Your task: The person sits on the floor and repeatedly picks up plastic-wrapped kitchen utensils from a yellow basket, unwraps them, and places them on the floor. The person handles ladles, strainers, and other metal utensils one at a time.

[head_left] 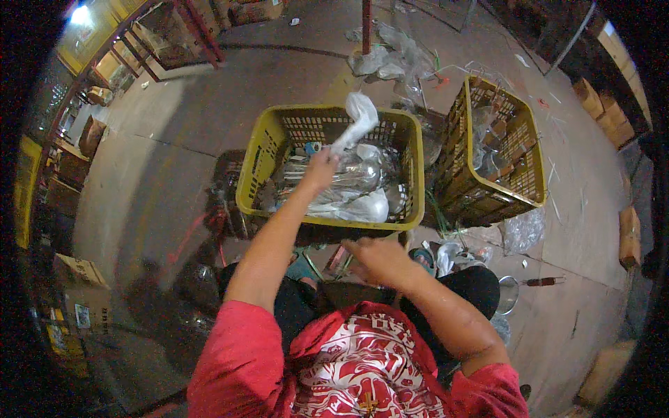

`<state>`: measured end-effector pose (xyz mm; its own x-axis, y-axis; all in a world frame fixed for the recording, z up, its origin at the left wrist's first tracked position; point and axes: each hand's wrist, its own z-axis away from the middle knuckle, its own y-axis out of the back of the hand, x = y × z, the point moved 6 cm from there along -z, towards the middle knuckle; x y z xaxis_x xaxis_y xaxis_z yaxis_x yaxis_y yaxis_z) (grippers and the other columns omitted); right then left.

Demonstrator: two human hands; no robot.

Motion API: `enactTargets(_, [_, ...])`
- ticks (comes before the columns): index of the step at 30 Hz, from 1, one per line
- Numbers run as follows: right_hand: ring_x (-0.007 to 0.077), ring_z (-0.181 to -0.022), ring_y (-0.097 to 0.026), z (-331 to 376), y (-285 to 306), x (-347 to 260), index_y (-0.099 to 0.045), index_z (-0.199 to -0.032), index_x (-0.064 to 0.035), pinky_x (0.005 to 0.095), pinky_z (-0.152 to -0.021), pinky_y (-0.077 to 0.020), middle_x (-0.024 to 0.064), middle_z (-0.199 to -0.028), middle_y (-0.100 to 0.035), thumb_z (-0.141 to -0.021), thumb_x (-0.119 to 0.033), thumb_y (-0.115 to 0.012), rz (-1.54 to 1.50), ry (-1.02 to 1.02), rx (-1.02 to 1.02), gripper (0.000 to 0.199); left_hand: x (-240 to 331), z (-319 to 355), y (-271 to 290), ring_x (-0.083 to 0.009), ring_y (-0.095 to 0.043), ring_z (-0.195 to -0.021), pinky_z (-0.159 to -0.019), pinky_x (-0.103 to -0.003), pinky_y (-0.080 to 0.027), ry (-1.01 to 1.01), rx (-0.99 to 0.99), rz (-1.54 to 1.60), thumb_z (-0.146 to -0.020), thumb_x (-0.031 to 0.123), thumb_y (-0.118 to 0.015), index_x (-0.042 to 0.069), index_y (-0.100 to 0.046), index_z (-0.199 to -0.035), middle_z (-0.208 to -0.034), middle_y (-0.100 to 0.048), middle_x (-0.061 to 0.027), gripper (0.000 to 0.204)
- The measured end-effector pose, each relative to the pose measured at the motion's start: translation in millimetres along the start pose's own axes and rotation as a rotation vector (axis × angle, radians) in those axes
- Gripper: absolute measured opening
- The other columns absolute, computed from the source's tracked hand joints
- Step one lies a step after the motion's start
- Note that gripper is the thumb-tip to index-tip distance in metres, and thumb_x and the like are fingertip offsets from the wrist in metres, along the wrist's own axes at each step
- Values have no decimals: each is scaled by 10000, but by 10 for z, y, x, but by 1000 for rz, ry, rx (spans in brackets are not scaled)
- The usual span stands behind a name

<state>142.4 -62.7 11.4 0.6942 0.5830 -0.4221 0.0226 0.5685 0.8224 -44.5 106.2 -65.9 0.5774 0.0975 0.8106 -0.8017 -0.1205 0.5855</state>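
Observation:
My left hand is closed around the lower end of a long item wrapped in white plastic, whose rounded, bent end points up and away. It is held over a yellow plastic crate with perforated walls. In the crate lie several metal utensils with thin handles and rounded heads, some in clear or white plastic. Their exact kind is hard to make out. Nearer to me, my right hand hovers in front of the crate's near rim, its fingers loosely apart and no object visible in them.
A second yellow crate, holding plastic-wrapped items, stands at the right. Crumpled clear plastic lies beyond the crates. A round metal strainer is on the floor near my right knee. Cardboard boxes line the right side.

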Motion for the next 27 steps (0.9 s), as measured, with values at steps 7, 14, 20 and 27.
enactTargets(7, [286, -953, -680, -5, 654, 549, -491, -1392, -51, 407, -794, -527, 158, -1087, -691, -951, -444, -599, -1008, -296, 565, 601, 939, 423, 503, -306, -652, -859, -775, -444, -491, -250, -297, 11, -985, 248, -517, 0, -599, -1117, -934, -676, -182, 293])
enactTargets(14, [174, -808, -596, 294, 1077, 935, -618, -1087, 34, 326, -770, -484, 75, -915, -660, -946, -124, -604, -831, -134, 910, 212, 1400, 1198, -169, -450, -622, -984, -887, -511, -485, -343, -626, 21, -967, 247, -520, 8, -548, -1185, -1063, -640, -266, 325])
enactTargets(20, [183, -883, -576, 1538, 1684, 1237, -629, -1094, 39, 322, -777, -470, 102, -1013, -667, -956, -157, -597, -217, -92, 1588, 242, 852, 1077, -42, -418, -623, -1085, -922, -485, -501, -249, -732, -508, -908, 273, -590, 19, -581, -1222, -1161, -647, -251, 404])
enactTargets(27, [451, -1145, -580, 1069, 2325, 2114, -392, -1399, 39, 455, -998, -449, 254, -1260, -609, -959, -251, -586, 5, -498, 1161, 561, 577, 708, 192, -413, -626, -1089, -942, -478, -496, -276, -645, -410, -874, 300, -652, 19, -578, -1277, -1190, -640, -261, 497])
